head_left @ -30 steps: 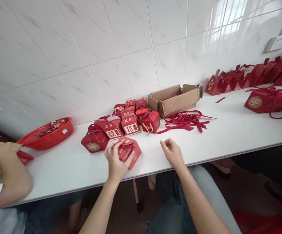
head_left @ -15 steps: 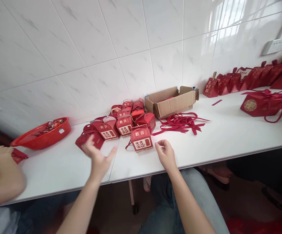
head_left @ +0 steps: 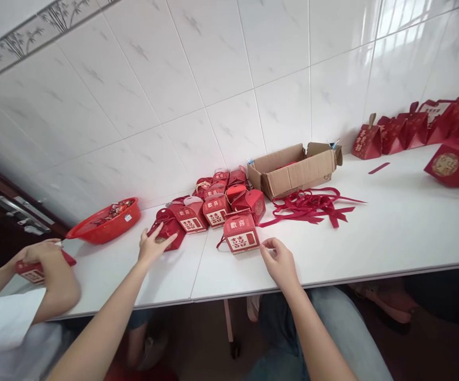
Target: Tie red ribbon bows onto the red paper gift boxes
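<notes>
Judging this a reach, we find the left hand [head_left: 153,247] spread at the dark box [head_left: 177,234], left of the front box [head_left: 242,235], the right hand [head_left: 280,263] curled beside the latter, pinch unclear; gripping needs left fingers closed.

Left hand [head_left: 152,247] at maroon box [head_left: 172,226], right hand [head_left: 280,261] near front box [head_left: 242,233]
</notes>
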The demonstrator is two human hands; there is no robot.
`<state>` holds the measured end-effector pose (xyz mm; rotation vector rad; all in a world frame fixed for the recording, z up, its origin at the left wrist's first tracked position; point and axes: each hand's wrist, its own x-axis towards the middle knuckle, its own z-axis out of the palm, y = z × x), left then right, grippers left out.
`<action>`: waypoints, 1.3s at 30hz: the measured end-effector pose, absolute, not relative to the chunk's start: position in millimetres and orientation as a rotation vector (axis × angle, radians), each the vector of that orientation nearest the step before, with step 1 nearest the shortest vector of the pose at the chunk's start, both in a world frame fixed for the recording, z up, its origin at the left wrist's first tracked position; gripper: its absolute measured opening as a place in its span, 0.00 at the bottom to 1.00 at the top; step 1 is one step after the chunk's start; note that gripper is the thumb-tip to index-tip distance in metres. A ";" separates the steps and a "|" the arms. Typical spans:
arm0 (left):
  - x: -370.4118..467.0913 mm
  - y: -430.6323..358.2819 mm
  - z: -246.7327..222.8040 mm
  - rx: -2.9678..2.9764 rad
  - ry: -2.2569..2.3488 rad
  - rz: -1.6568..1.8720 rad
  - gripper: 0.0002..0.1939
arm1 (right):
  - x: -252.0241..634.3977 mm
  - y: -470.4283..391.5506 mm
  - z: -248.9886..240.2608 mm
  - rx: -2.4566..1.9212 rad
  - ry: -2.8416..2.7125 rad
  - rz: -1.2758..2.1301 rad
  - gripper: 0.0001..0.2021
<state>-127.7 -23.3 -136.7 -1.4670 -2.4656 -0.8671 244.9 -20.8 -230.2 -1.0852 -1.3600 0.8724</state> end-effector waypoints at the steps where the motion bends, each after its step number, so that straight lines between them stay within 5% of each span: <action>1: -124.1 -23.5 -142.5 -1.433 -2.468 -0.934 0.39 | 244.9 -20.9 -230.1 -1.081 -1.355 0.876 0.09; 12: -23.1 -72.4 -177.0 -1.825 -2.069 -1.038 0.33 | 244.7 -22.1 -230.2 -1.013 -1.318 0.944 0.09; 18: 24.3 -25.3 -175.0 -2.084 -2.153 -1.072 0.43 | 247.2 -23.8 -229.4 -1.030 -1.291 1.002 0.12; 24: -36.1 5.4 -143.3 -1.571 -2.157 -1.520 0.39 | 248.0 -23.8 -232.1 -1.042 -1.307 1.040 0.13; 28: -112.8 34.6 -114.4 -1.022 -2.582 -1.342 0.41 | 247.6 -22.8 -232.8 -1.056 -1.328 1.055 0.13; 33: -163.2 59.2 -113.4 -1.099 -2.738 -1.289 0.38 | 246.9 -21.4 -232.9 -1.071 -1.343 1.059 0.13; 39: -165.6 78.7 -141.6 -1.069 -2.768 -1.260 0.52 | 246.4 -20.0 -234.4 -1.063 -1.320 1.092 0.13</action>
